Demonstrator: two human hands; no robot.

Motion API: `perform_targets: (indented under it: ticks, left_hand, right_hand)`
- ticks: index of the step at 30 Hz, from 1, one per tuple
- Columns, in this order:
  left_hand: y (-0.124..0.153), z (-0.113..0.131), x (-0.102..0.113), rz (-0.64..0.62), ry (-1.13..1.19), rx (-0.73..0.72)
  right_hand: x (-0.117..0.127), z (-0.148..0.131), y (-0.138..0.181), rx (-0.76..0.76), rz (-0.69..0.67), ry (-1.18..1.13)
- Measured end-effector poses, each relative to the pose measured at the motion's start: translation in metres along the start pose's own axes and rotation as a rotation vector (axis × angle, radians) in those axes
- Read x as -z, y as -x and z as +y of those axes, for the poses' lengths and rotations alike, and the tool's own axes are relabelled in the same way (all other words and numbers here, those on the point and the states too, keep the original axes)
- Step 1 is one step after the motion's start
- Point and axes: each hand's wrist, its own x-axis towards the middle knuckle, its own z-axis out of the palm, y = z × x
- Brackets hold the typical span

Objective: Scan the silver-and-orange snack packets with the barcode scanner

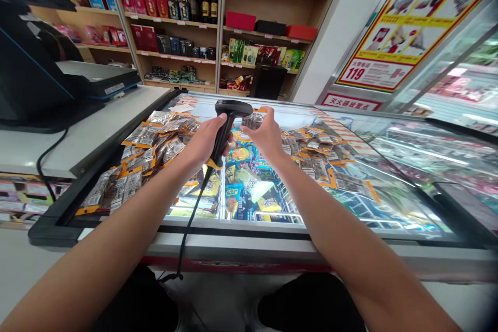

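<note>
My left hand [210,140] is wrapped round the grip of a black and yellow barcode scanner [233,108], whose head points right. A cord runs from the scanner's base down over the freezer's front edge. Just right of the scanner head, my right hand [266,132] holds a small snack packet [252,120] with orange edges, pinched between thumb and fingers. Similar packets lie in a left pile [150,148] and a right pile [317,150] on the glass top. Between the piles, colourful frozen-food bags [249,181] show through the glass.
The chest freezer [249,238] has a pale front rim with dark corners. A counter [35,148] with a dark machine [35,62] stands at left. Behind are shelves [179,23] of bottles and boxes. A poster [408,26] hangs at right.
</note>
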Motion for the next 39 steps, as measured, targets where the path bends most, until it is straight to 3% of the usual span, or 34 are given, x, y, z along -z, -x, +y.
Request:
perform_targets:
  ticks: [12, 16, 20, 25, 27, 30, 33, 35, 39]
  left_hand:
    - [-0.001, -0.001, 0.0, -0.038, -0.007, 0.0]
    - [-0.002, 0.013, 0.004, 0.093, 0.047, -0.018]
    - [-0.005, 0.027, 0.018, 0.256, 0.124, -0.107]
    - [-0.007, 0.034, 0.031, 0.349, 0.228, -0.192]
    - [-0.008, 0.035, 0.032, 0.353, 0.244, -0.192]
    - [-0.008, 0.033, 0.03, 0.359, 0.234, -0.177]
    - [-0.008, 0.031, 0.028, 0.35, 0.214, -0.165]
    - [-0.008, 0.03, 0.027, 0.35, 0.202, -0.166]
    - [-0.008, 0.03, 0.026, 0.35, 0.169, -0.161]
  right_hand:
    - [0.002, -0.001, -0.001, -0.005, -0.007, 0.024]
    - [0.023, 0.003, -0.015, -0.079, 0.006, 0.243]
    - [0.055, 0.021, -0.036, -0.265, -0.052, 0.53]
    - [0.07, 0.042, -0.043, -0.415, -0.143, 0.62]
    - [0.063, 0.034, -0.035, -0.331, -0.095, 0.617]
    - [0.036, 0.001, -0.012, -0.016, -0.094, 0.435]
    - [-0.009, -0.04, 0.018, 0.076, -0.457, 0.034]
    - [-0.04, -0.06, 0.036, 0.082, -0.627, 0.034]
    - [-0.078, -0.072, 0.054, 0.115, -0.48, 0.203]
